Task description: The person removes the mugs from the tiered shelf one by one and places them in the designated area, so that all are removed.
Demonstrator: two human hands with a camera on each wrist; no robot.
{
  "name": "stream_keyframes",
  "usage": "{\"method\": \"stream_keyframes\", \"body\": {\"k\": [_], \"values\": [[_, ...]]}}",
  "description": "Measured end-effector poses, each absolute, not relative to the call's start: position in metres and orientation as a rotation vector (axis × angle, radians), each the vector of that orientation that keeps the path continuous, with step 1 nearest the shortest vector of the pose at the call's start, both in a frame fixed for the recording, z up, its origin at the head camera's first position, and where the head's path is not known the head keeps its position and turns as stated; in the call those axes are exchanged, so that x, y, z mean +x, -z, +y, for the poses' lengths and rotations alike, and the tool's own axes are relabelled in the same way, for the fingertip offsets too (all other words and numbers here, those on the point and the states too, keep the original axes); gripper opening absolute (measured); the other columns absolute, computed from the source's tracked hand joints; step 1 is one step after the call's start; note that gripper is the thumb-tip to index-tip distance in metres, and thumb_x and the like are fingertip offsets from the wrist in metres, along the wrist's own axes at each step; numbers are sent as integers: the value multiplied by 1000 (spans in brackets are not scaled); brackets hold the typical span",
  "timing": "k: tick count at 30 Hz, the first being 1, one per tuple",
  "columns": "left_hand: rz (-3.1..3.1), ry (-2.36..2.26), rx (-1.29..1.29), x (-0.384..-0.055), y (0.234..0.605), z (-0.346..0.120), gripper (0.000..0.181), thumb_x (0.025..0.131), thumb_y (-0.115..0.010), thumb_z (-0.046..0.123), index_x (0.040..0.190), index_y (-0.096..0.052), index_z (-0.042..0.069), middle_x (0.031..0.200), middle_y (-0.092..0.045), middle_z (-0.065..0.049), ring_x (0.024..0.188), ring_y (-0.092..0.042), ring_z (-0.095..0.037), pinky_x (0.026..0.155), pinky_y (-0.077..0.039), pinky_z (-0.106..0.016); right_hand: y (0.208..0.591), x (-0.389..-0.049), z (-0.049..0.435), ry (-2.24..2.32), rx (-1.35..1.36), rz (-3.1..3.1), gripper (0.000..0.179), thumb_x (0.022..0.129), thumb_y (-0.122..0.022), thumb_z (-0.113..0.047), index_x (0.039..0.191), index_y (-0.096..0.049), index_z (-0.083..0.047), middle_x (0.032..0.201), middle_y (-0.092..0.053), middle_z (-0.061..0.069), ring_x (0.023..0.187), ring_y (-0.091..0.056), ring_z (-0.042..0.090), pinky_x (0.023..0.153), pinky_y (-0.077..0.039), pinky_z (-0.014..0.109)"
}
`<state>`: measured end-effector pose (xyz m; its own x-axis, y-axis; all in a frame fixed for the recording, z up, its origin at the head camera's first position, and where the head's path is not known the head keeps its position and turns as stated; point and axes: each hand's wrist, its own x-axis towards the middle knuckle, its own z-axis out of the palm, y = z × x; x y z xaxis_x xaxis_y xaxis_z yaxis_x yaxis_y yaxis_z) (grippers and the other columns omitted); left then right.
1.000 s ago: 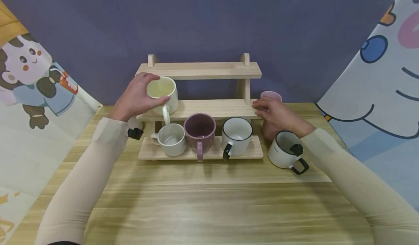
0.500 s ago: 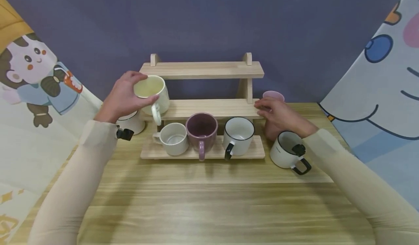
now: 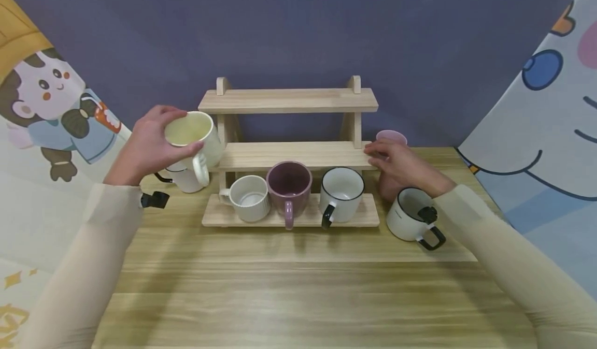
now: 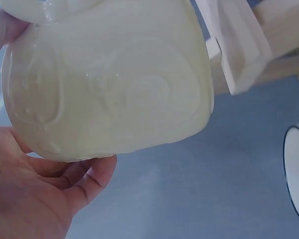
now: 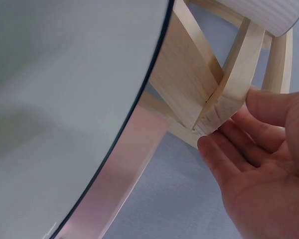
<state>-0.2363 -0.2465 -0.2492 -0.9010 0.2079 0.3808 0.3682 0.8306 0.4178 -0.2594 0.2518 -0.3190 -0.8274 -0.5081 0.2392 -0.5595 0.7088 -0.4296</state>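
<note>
My left hand (image 3: 151,142) grips a cream mug (image 3: 212,144) with a pale yellow inside, thumb at the near side of the rim. The mug hangs in the air beside the left end of the middle shelf (image 3: 291,155), above a white mug with a black handle (image 3: 188,180), which it partly hides. In the left wrist view, the cream mug (image 4: 124,99) shows raised shapes on its wall. At the rack's other end, my right hand (image 3: 401,166) holds the end of the middle shelf (image 5: 224,107) between thumb and fingers.
On the bottom shelf stand a ribbed white mug (image 3: 250,199), a purple mug (image 3: 289,183) and a white mug with black rim (image 3: 342,196). Close to my right wrist are a pink cup (image 3: 389,186) and another black-handled white mug (image 3: 403,222). The top shelf (image 3: 289,100) rises behind.
My left hand has carried the cream mug leftward, off the middle shelf's end, and the black-handled mug beneath has come into view. My right hand keeps its place on the shelf end.
</note>
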Motion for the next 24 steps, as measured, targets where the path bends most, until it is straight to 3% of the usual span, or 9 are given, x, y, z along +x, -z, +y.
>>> {"method": "stream_keyframes", "body": {"k": [12, 24], "values": [[-2727, 586, -381, -213, 257, -279, 76, 73, -78, 39, 128, -52, -7, 126, -44, -25, 103, -45, -44, 68, -40, -53, 319, -258, 252, -751, 866, -2821, 28, 91, -61, 0, 116, -59, 10, 122, -55, 27, 113, -52, 39, 90, -44, 51], [-2811, 564, -324, -203, 292, -309, 76, 72, -79, 40, 124, -52, -9, 121, -45, -27, 95, -48, -43, 64, -44, -48, 317, -259, 251, -743, 859, -2828, 28, 91, -61, 0, 117, -60, 9, 123, -55, 26, 113, -52, 38, 90, -45, 50]]}}
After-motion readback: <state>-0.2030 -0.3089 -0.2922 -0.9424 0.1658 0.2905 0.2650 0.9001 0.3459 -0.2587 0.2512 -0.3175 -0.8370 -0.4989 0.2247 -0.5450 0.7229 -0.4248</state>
